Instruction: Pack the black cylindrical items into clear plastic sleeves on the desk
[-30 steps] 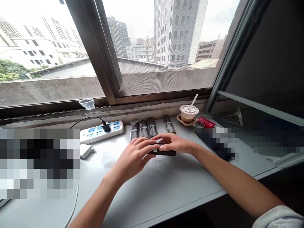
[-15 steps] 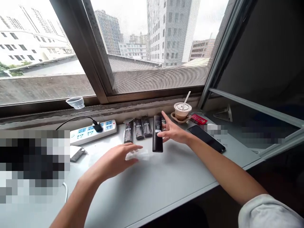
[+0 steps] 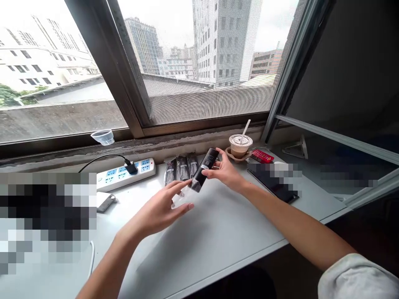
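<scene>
Black remote control (image 3: 204, 170) is held in the air above the worktop (image 3: 218, 236), near the top middle of the frame, tilted with its upper end leaning toward the upper right. A small white label shows on its face. The right hand (image 3: 227, 173) has it from the side, with fingers and thumb closed on its upper half. Clear plastic film (image 3: 182, 197) gathers at the remote's lower end and reaches toward the left hand (image 3: 158, 209). That hand's fingers (image 3: 174, 193) are spread open and closed on nothing, though whether they touch the film is hard to tell. The step in hand looks like working on the remote and film together; any firm pull on the film would call for those open fingers to close on it.

Just behind the remote, three dark wrapped packets (image 3: 182, 168) lie side by side on the worktop. To the left sits a white power strip (image 3: 124, 175) with a black plug in it. To the upper right are a paper cup (image 3: 240, 144) with a straw and a red box (image 3: 262, 156), and a black phone (image 3: 271, 185) lies nearer the right arm.
</scene>
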Demonstrator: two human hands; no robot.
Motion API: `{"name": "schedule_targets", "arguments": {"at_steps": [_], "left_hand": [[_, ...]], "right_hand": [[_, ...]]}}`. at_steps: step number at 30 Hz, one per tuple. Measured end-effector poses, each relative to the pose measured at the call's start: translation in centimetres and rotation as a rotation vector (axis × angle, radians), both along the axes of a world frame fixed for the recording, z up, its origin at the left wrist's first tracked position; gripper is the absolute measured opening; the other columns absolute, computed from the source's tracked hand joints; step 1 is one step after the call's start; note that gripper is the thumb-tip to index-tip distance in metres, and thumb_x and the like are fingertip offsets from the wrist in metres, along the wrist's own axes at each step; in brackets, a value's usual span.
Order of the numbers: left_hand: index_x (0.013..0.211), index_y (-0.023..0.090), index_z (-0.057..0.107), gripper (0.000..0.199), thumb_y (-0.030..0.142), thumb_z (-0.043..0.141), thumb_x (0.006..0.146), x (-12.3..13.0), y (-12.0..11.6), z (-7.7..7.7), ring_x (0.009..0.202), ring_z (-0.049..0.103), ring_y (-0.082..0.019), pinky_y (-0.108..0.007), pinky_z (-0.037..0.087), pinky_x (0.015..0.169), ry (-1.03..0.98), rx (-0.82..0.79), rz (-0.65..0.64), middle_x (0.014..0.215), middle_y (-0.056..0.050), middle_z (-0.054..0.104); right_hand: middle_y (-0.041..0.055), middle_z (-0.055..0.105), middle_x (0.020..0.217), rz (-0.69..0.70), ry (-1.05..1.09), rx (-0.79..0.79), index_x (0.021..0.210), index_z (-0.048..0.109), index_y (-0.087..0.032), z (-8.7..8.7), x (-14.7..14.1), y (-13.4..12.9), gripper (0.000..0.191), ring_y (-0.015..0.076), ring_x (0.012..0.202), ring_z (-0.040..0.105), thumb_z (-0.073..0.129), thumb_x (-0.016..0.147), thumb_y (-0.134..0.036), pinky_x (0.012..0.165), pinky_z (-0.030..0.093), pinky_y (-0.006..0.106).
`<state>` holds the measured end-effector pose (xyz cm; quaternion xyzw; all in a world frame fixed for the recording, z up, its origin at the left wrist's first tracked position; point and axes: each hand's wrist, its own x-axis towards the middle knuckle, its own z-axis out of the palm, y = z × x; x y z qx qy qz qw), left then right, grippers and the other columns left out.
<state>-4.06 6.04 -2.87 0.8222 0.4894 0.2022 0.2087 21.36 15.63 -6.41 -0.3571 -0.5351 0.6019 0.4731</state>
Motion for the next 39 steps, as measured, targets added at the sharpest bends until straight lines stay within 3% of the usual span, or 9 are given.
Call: {"name": "schedule_targets", "arguments": {"at_steps": [6,11,13,17,21,24,27,32,39], "left_hand": [[0.154,0.034,0.049,0.063,0.056,0.063,0.096,0.3,0.2,-0.2,0.118,0.066,-0.026,-0.034,0.062,0.088,-0.102,-0.087,0.046,0.154,-0.01,0.051],[0.157,0.037,0.043,0.064,0.055,0.059,0.099,0.9,-0.2,0.1,0.094,0.072,-0.018,-0.032,0.063,0.08,-0.194,-0.211,0.047,0.16,-0.01,0.043],[0.155,0.035,0.047,0.062,0.055,0.06,0.098,1.2,-0.3,0.2,0.096,0.072,-0.019,-0.032,0.063,0.078,-0.231,-0.217,0.041,0.158,-0.01,0.046],[0.143,0.027,0.06,0.054,0.054,0.063,0.097,1.4,0.3,-0.1,0.111,0.069,-0.026,-0.036,0.061,0.084,-0.373,-0.188,0.086,0.139,-0.012,0.063],[0.131,0.018,0.068,0.057,0.061,0.064,0.093,1.6,1.2,-0.8,0.101,0.071,-0.027,-0.037,0.06,0.077,-0.539,-0.326,0.24,0.116,-0.013,0.074],[0.119,0.016,0.074,0.058,0.064,0.069,0.088,2.0,1.5,-1.2,0.1,0.07,-0.026,-0.035,0.058,0.077,-0.623,-0.459,0.315,0.11,-0.013,0.075],[0.112,0.015,0.077,0.053,0.06,0.077,0.083,2.2,1.5,-1.5,0.095,0.068,-0.023,-0.033,0.055,0.078,-0.71,-0.527,0.316,0.103,-0.011,0.074],[0.096,0.014,0.078,0.044,0.051,0.088,0.074,1.8,1.5,-1.8,0.078,0.062,-0.014,-0.03,0.051,0.079,-0.807,-0.565,0.326,0.088,-0.006,0.07],[0.084,0.015,0.07,0.043,0.052,0.087,0.072,2.7,1.2,-1.7,0.075,0.055,-0.012,-0.026,0.048,0.072,-0.839,-0.531,0.312,0.081,-0.001,0.062]], "right_hand": [[0.0136,0.069,0.127,0.089,-0.024,-0.002,0.164,-0.007,-0.028,-0.8,-0.5,-0.3,0.144,0.0285,0.107,0.074,0.098,0.065,-0.027,0.1,0.059,0.051],[0.0142,0.068,0.13,0.116,-0.048,0.023,0.164,-0.012,-0.027,-0.5,-0.5,-0.6,0.148,0.028,0.107,0.073,0.098,0.065,-0.031,0.096,0.061,0.048],[0.0141,0.068,0.13,0.128,-0.049,0.033,0.164,-0.01,-0.028,-0.4,-0.6,-0.8,0.146,0.0278,0.106,0.073,0.097,0.065,-0.031,0.093,0.061,0.047],[0.0087,0.075,0.11,0.134,-0.01,0.065,0.16,0.011,-0.023,-0.6,-0.8,-0.7,0.12,0.0243,0.099,0.074,0.093,0.072,-0.03,0.094,0.059,0.043],[0.0008,0.075,0.086,0.116,-0.019,0.125,0.146,0.033,-0.022,-0.7,-0.8,-0.6,0.081,0.0174,0.079,0.07,0.083,0.084,-0.037,0.079,0.056,0.033],[-0.0066,0.062,0.066,0.157,-0.097,0.168,0.135,0.047,-0.023,-0.5,-0.9,-1.2,0.059,0.0117,0.056,0.054,0.078,0.089,-0.045,0.055,0.043,0.024],[-0.0099,0.049,0.057,0.21,-0.169,0.204,0.127,0.055,-0.023,-0.4,-1.1,-1.9,0.048,0.0092,0.047,0.037,0.072,0.093,-0.052,0.045,0.028,0.023],[-0.0047,0.057,0.068,0.229,-0.206,0.234,0.116,0.063,-0.022,-0.2,-1.3,-2.4,0.039,0.0103,0.053,0.042,0.07,0.093,-0.053,0.048,0.033,0.024],[0.0059,0.065,0.101,0.381,-0.378,0.381,0.088,0.073,-0.018,-0.3,-1.1,-2.8,0.03,0.0182,0.089,0.06,0.068,0.094,-0.048,0.08,0.049,0.032]]}}
